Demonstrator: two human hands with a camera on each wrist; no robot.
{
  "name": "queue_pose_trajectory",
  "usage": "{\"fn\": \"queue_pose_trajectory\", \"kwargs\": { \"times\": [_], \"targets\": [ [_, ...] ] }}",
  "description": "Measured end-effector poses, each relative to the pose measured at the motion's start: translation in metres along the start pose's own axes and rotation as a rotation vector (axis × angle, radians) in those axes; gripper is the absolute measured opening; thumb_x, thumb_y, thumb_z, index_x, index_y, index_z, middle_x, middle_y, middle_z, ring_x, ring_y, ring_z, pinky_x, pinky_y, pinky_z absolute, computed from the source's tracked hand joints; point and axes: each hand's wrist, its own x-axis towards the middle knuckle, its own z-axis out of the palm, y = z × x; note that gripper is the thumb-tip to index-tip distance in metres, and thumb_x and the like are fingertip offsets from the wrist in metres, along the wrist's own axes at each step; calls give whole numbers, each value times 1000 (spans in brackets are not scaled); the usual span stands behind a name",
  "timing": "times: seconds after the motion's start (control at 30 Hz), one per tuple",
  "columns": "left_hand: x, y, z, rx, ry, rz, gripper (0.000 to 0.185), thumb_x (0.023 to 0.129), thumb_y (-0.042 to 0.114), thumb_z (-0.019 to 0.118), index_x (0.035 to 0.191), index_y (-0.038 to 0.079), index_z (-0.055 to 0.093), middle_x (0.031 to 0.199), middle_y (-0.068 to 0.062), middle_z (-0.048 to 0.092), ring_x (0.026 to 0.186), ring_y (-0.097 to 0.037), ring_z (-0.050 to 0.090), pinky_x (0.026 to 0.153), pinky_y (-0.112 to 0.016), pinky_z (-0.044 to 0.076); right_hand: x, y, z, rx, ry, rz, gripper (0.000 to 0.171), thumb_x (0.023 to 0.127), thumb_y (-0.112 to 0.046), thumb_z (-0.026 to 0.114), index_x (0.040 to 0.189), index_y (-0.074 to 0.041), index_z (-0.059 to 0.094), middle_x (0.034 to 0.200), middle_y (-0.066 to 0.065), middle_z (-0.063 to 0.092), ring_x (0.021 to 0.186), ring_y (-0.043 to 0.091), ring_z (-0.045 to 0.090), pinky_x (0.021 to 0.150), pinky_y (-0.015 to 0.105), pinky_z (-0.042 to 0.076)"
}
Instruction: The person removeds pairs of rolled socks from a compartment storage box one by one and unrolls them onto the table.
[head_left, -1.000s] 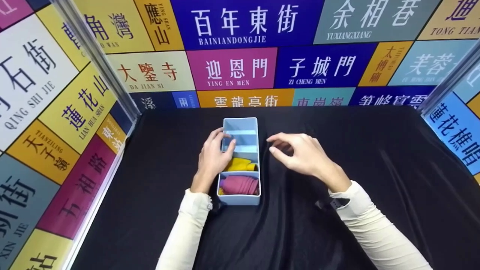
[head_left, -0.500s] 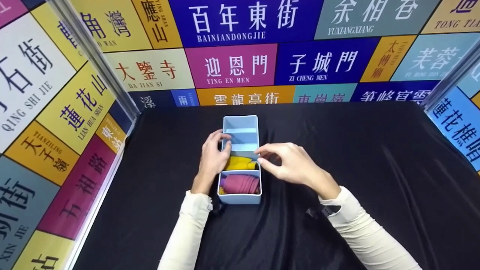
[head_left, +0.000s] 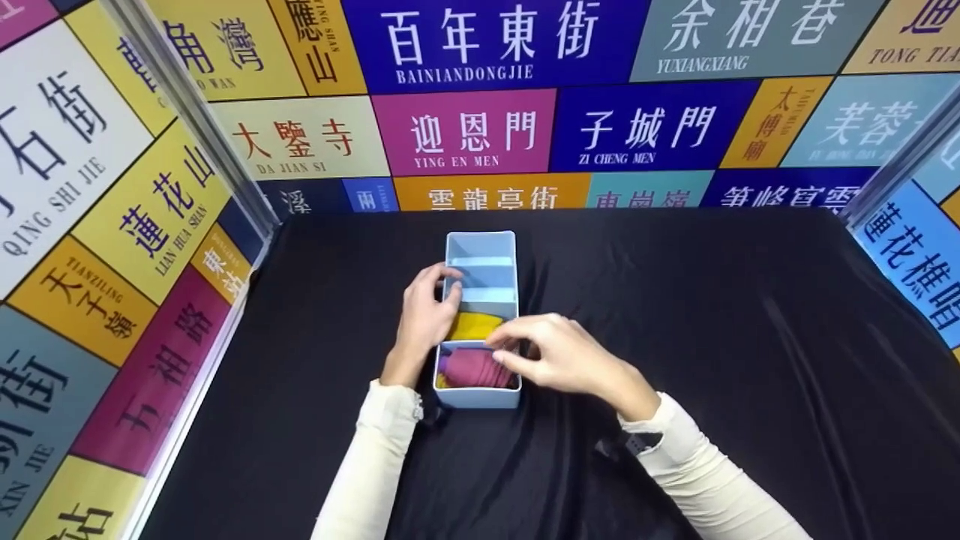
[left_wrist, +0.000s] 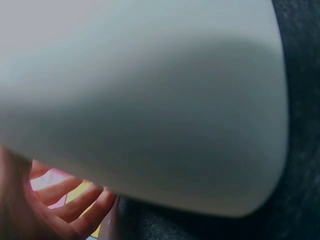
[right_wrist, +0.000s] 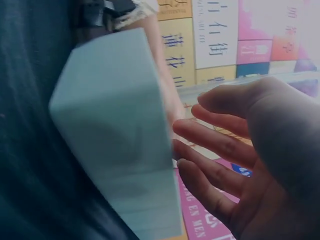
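A staged recording booth: black-draped table (head_left: 675, 337) walled by colourful street-name panels (head_left: 465, 135).

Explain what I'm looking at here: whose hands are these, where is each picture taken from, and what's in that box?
No machine here: a person works with two bare hands. The wide picture comes from a camera on the person's head, looking down at a black cloth on a table. The other two come from cameras on the wrists, so close that the box fills them.

On the cloth stands a long pale blue box split into compartments. The nearest holds a folded magenta cloth, the next a yellow cloth; the farther ones look empty.

The left hand holds the box's left wall. The right hand reaches over the right wall, fingers loosely spread above the magenta cloth; whether they touch it is unclear.
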Motion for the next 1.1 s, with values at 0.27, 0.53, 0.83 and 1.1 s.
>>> {"fn": "queue_pose_trajectory", "kwargs": {
  "times": [0.27,0.53,0.83,1.1],
  "targets": [
    [0,0,1,1,0,-5,17,101,19,70,115,14,78,133,-7,72,114,-27,72,107,-41,55,0,-4,11,-86,-32,-38,18,103,-34,74,119,-29,81,109,-16,78,89,12,72,76,34,59],
    [0,0,1,2,-4,-7,17,102,20,70,116,15,77,131,-6,72,114,-27,71,106,-41,55,1,-10,9,-174,-58,2,30,93,-43,85,120,-29,81,105,-15,81,85,12,75,65,37,58],
    [0,0,1,-13,-4,-2,16,102,19,69,114,15,77,129,-6,73,116,-27,71,106,-38,55,11,-18,7,-253,-137,47,35,86,-41,91,117,-27,82,88,-9,77,70,16,66,53,35,46],
    [0,0,1,-13,-8,-27,16,102,21,69,114,17,78,131,-6,72,116,-26,72,107,-39,55,24,-24,4,-279,-248,61,26,81,-35,95,101,-28,81,76,-6,71,62,18,57,50,37,41]
  ]
}}
